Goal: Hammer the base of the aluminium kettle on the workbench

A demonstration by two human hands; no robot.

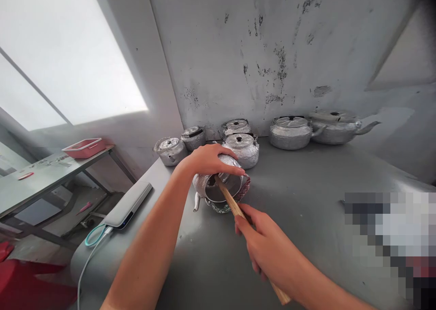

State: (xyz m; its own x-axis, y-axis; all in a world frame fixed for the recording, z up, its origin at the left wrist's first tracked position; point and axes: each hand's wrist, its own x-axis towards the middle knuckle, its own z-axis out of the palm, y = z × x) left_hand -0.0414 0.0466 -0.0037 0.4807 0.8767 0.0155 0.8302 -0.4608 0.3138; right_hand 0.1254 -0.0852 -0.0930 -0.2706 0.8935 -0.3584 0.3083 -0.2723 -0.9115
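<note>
A silver metal kettle (201, 185) lies tilted on a patterned cloth (244, 188), its round opening facing me and its spout pointing down to the left. My left hand (214, 159) grips the kettle's upper side, thumb and fingers spread over the metal. In my right hand (256, 237) is a wooden stick (229, 198), fingers wrapped round it. The stick's far end reaches into the kettle's opening, where its tip is hidden in shadow.
Behind stand several silver kettles, one with a lid (241, 153) just beyond my left hand. A power bank (127, 205) with a cable lies on the grey table (306, 183) at left. Further left, a pink basket (85, 149) sits on another table. A blurred patch covers the right edge.
</note>
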